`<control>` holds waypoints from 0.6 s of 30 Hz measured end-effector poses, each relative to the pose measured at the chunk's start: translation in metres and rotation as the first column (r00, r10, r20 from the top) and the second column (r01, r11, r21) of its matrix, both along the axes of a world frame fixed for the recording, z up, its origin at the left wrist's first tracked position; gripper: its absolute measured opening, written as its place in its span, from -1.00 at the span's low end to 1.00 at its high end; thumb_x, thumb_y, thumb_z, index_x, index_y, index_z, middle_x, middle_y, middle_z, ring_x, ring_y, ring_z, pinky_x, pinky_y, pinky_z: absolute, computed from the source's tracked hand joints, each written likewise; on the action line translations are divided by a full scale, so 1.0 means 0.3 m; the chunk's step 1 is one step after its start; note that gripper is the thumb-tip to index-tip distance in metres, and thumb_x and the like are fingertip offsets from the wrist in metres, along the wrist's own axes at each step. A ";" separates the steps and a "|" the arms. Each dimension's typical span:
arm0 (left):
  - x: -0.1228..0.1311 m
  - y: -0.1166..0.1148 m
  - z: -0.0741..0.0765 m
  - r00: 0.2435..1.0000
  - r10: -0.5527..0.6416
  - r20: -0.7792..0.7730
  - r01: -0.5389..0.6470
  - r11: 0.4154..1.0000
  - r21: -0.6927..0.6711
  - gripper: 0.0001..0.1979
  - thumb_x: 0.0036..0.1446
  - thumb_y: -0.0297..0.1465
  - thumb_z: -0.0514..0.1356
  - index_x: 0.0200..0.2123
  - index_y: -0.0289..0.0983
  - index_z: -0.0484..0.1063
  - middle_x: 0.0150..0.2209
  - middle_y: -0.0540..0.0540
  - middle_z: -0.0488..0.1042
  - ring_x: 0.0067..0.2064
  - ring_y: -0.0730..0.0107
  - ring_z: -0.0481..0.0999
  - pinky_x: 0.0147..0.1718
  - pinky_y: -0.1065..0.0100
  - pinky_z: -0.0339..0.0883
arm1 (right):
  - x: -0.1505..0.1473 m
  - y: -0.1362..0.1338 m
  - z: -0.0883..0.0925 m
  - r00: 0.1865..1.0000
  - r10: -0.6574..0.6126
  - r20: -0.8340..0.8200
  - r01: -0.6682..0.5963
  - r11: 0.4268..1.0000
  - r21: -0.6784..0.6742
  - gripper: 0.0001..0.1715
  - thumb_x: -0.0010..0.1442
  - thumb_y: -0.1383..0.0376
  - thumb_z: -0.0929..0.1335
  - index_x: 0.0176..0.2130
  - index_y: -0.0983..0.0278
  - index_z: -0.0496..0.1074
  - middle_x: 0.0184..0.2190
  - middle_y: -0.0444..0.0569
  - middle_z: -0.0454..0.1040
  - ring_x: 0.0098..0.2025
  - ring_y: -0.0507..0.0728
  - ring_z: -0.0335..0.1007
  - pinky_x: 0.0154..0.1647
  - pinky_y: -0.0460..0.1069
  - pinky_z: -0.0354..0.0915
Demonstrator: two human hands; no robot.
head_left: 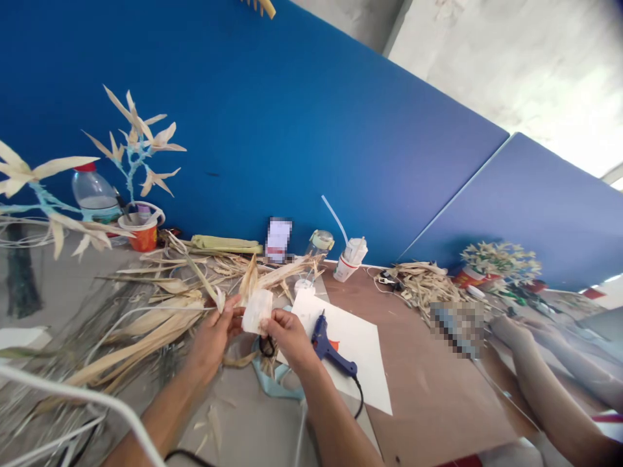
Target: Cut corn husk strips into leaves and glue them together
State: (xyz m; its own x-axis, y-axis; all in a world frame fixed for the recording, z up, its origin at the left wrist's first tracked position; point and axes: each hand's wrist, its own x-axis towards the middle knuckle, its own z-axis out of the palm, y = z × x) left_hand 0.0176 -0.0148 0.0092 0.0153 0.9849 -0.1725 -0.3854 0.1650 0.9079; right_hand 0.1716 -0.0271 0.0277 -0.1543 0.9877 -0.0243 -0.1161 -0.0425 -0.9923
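Item: one small white piece [257, 311], between my hands over the table; long axis near upright, top leaning slightly right. My right hand [288, 334]: thumb and fingers pinching its lower right edge. My left hand [218, 334]: fingers half-curled at its left edge; pinch uncertain, I cannot tell. Fingertips behind it: hidden.

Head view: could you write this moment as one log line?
right hand: pinching white piece; left hand: at its edge; glue gun: on white sheet
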 end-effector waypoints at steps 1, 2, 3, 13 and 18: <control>0.005 -0.003 0.005 0.999 -0.030 0.040 0.031 0.999 -0.015 -0.44 -0.02 -0.07 0.27 -0.01 -0.28 0.45 -0.27 -0.15 0.60 -0.30 0.18 0.56 -0.28 0.21 0.41 | 0.000 0.003 -0.002 0.999 -0.023 0.029 0.023 1.000 0.010 -0.68 -0.04 0.11 0.40 -0.58 0.28 0.31 -0.62 -0.18 0.31 -0.55 -0.02 0.10 -0.48 -0.09 0.04; 0.010 -0.007 0.009 0.997 -0.058 0.059 0.059 0.998 -0.024 -0.48 -0.04 -0.08 0.29 -0.06 -0.28 0.48 -0.28 -0.16 0.61 -0.29 0.17 0.57 -0.28 0.21 0.41 | 0.000 0.006 -0.004 0.997 -0.047 0.066 0.046 0.999 0.015 -0.71 -0.03 0.13 0.37 -0.58 0.27 0.30 -0.63 -0.19 0.29 -0.54 -0.02 0.10 -0.47 -0.09 0.05; 0.015 -0.012 0.013 0.994 -0.084 0.068 0.086 0.996 -0.028 -0.50 -0.06 -0.09 0.31 -0.10 -0.28 0.50 -0.28 -0.17 0.61 -0.28 0.15 0.57 -0.28 0.21 0.41 | 0.000 0.008 -0.005 0.991 -0.071 0.110 0.069 0.997 0.019 -0.73 -0.03 0.16 0.36 -0.58 0.27 0.29 -0.64 -0.20 0.27 -0.55 -0.02 0.09 -0.47 -0.09 0.06; 0.035 -0.030 -0.020 0.974 -0.212 -0.083 0.218 0.974 0.067 -0.60 -0.03 -0.11 0.29 -0.22 -0.30 0.53 -0.29 -0.14 0.58 -0.22 0.16 0.51 -0.18 0.22 0.34 | -0.020 -0.012 0.002 0.820 -0.265 0.508 0.166 0.958 0.232 -0.80 0.02 0.30 0.28 -0.60 0.24 0.24 -0.61 -0.18 0.26 -0.49 0.03 0.16 -0.41 -0.07 0.08; 0.044 -0.024 -0.035 0.968 -0.200 -0.152 0.216 0.972 0.093 -0.66 -0.06 -0.15 0.31 -0.32 -0.30 0.50 -0.41 -0.08 0.50 -0.31 0.24 0.44 -0.28 0.28 0.29 | -0.024 -0.010 -0.015 0.842 -0.243 0.482 0.167 0.966 0.196 -0.77 0.07 0.28 0.28 -0.59 0.25 0.28 -0.61 -0.17 0.29 -0.49 0.03 0.17 -0.43 -0.08 0.07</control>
State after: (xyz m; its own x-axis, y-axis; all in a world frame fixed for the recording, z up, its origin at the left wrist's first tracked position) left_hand 0.0307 -0.0219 -0.0012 0.2050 0.9755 -0.0803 -0.2205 0.1260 0.9672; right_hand 0.1644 -0.0300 0.0233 0.0474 0.9940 0.0985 0.4043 0.0711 -0.9119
